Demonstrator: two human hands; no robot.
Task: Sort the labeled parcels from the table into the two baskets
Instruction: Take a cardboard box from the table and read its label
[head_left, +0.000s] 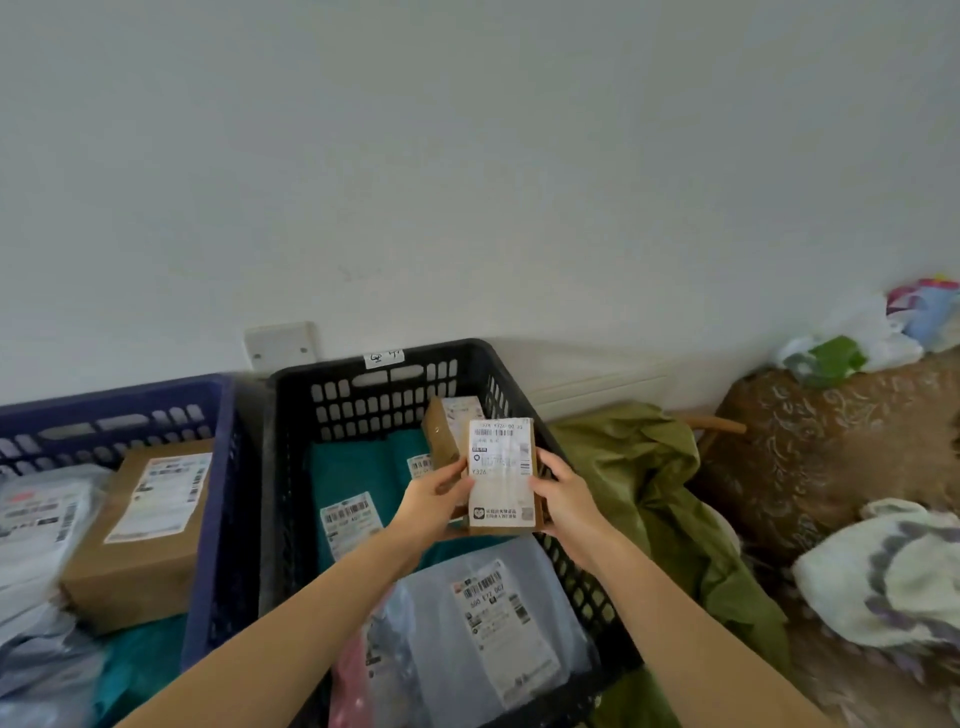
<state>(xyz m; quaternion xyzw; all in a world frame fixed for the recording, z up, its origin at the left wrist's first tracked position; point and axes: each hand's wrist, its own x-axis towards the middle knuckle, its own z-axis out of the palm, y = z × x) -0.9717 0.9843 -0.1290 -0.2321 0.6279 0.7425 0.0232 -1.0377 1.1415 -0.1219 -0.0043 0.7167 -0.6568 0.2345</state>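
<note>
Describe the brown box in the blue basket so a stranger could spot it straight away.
Find the blue basket on the left, beside the black basket. Near its right wall lies a brown cardboard box with a white label on top. It is the only box there; its neighbours are a grey bag and a teal bag.

Most of the view is taken up by a plain white wall (467, 156), softly and evenly lit. A white socket plate (280, 345) is seen fixed low on it. At the right, brown patterned upholstery (831, 441) is topped by bunched plastic bags (852, 338). A white-and-purple fabric (893, 571) is laid on it, and an olive-green cloth (649, 478) is crumpled beside it.
</note>
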